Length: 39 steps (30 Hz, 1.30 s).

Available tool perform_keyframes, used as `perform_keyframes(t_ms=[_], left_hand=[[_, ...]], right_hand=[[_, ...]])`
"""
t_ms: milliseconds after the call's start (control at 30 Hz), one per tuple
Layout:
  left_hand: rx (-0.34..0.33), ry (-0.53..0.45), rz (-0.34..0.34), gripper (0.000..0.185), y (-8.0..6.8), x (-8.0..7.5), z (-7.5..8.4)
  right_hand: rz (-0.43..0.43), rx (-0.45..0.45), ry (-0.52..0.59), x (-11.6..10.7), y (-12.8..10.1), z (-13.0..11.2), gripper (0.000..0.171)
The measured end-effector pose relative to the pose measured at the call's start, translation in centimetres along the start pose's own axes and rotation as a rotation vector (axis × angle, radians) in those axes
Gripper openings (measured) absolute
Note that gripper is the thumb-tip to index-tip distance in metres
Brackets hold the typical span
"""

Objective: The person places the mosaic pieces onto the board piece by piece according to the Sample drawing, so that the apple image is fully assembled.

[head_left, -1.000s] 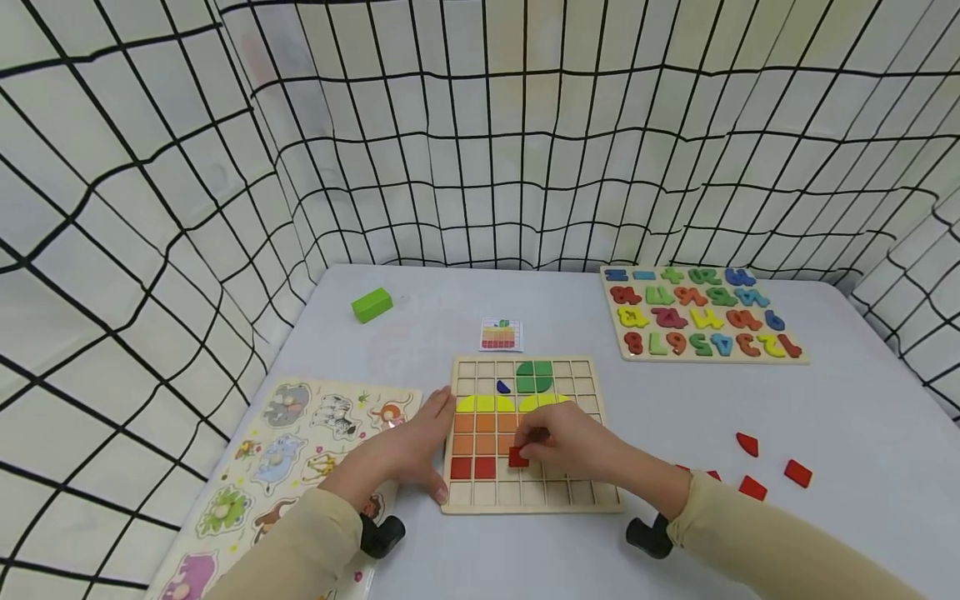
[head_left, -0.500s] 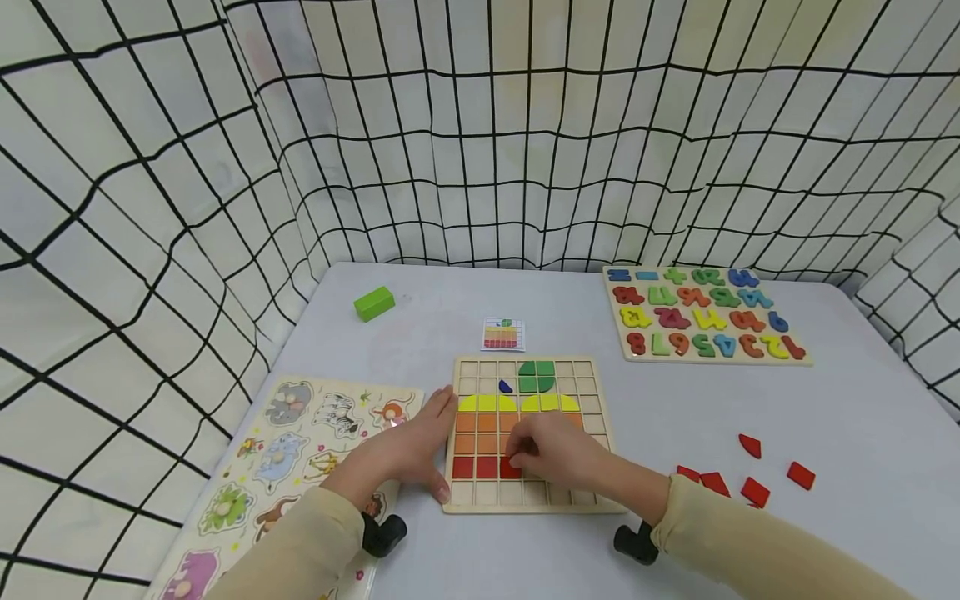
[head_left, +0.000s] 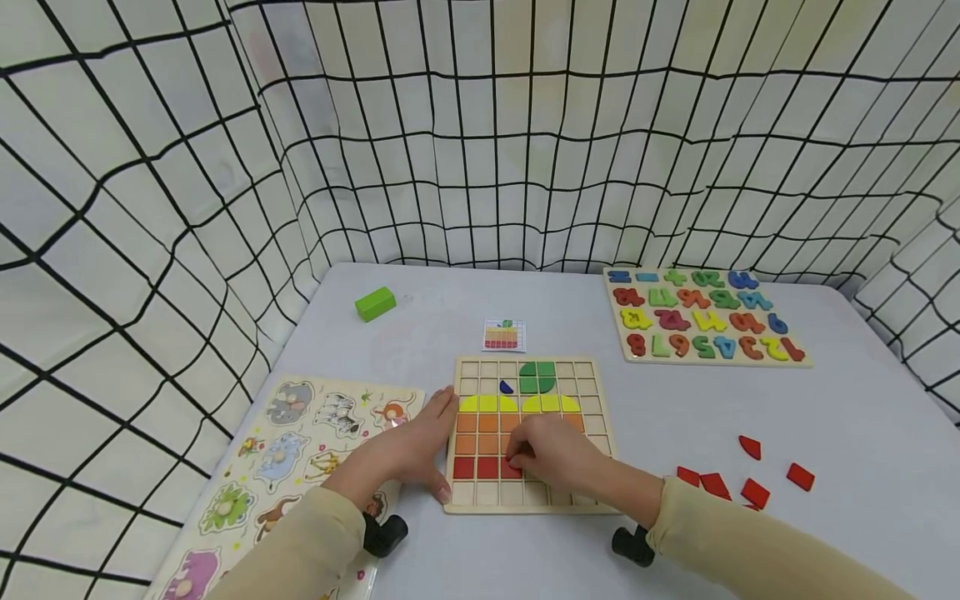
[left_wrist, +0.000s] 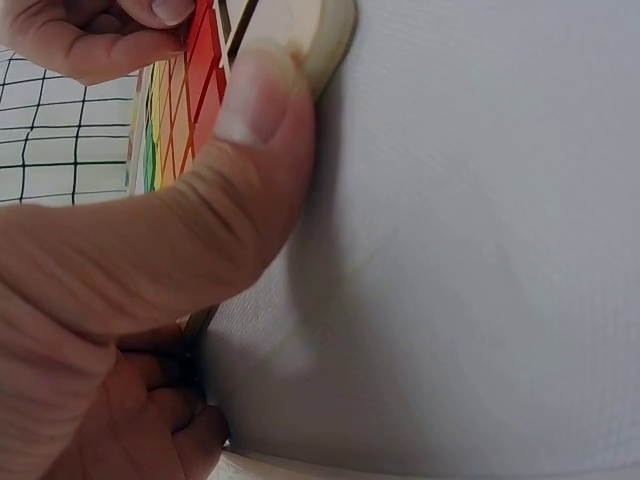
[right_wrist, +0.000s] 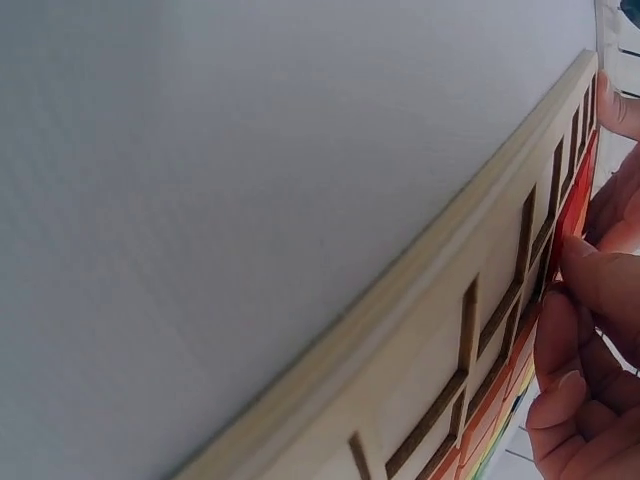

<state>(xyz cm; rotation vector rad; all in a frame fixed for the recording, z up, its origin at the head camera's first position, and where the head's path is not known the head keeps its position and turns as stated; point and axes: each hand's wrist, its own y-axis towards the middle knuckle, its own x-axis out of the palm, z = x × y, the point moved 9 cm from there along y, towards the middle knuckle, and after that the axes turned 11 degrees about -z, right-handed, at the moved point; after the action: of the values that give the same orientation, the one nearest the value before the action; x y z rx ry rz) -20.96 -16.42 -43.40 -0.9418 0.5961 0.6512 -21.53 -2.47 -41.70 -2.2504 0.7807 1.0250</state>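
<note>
A wooden grid board (head_left: 588, 497) lies on the table, partly filled with green, yellow, orange and red pieces and one dark blue piece. My left hand (head_left: 412, 446) rests along its left edge; in the left wrist view the thumb (left_wrist: 235, 170) touches the board's corner. Over the middle of the board, my right hand (head_left: 558, 450) pinches a red square tile (head_left: 511, 468), third in the red row. The right wrist view shows the right thumb (right_wrist: 598, 275) against the red tile. This hand hides several cells to its right.
Several loose red pieces (head_left: 754, 492) lie at the right. Behind the board is a small picture card (head_left: 504, 335), with a green block (head_left: 375, 304) farther left. A number puzzle (head_left: 705, 317) sits back right; an animal puzzle (head_left: 300, 442) lies under my left forearm. Black netting (head_left: 487, 179) surrounds the table.
The red tile has come down into the cell beside the two other red squares, the right hand moving slightly left and down with it. My left hand has stayed at the board's edge.
</note>
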Motion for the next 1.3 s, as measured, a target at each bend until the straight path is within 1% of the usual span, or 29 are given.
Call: perform_keyframes(t_ms=[133,267,400,533,600,667,733,833,933,1000,1200,1300], left_hand=[[-0.003,-0.005,-0.002,0.128,0.2,0.2,0.0],[-0.01,0.0,-0.008,0.128,0.2,0.2,0.1],[-0.014,0.01,-0.012,0.128,0.2,0.1,0.2],[-0.019,0.011,-0.015,0.127,0.0,-0.1,0.3],[-0.026,0.009,-0.017,0.128,0.0,-0.2,0.3],[-0.03,0.01,-0.018,0.128,-0.1,-0.2,0.3],[-0.034,0.01,-0.021,0.128,-0.1,-0.2,0.2],[-0.034,0.01,-0.023,0.129,-0.1,-0.1,0.1],[-0.036,0.013,-0.024,0.129,0.1,0.0,-0.1],[-0.036,0.015,-0.024,0.13,0.1,0.0,-0.2],[-0.028,0.011,-0.016,0.129,0.2,0.1,-0.2],[-0.026,0.012,-0.015,0.128,0.1,0.1,-0.1]], right_hand=[[0.016,0.016,0.012,-0.5,-0.7,0.9,0.005],[0.053,0.054,0.015,-2.1,-2.2,2.7,0.003],[0.09,0.116,0.023,-4.3,-4.8,6.0,0.002],[0.11,0.168,0.002,-6.2,-8.1,9.6,0.01],[0.101,0.195,-0.008,-6.8,-9.7,11.3,0.013],[0.073,0.218,-0.011,-7.1,-11.2,12.6,0.016],[0.025,0.241,0.009,-6.9,-12.5,13.8,0.018],[-0.056,0.285,0.048,-6.1,-13.9,15.3,0.023],[-0.105,0.286,0.055,-5.2,-14.6,15.9,0.029],[-0.108,0.274,0.044,-4.9,-14.8,15.9,0.032],[-0.074,0.255,-0.008,-4.9,-14.8,15.3,0.032],[-0.052,0.257,-0.015,-4.9,-14.7,15.2,0.031]])
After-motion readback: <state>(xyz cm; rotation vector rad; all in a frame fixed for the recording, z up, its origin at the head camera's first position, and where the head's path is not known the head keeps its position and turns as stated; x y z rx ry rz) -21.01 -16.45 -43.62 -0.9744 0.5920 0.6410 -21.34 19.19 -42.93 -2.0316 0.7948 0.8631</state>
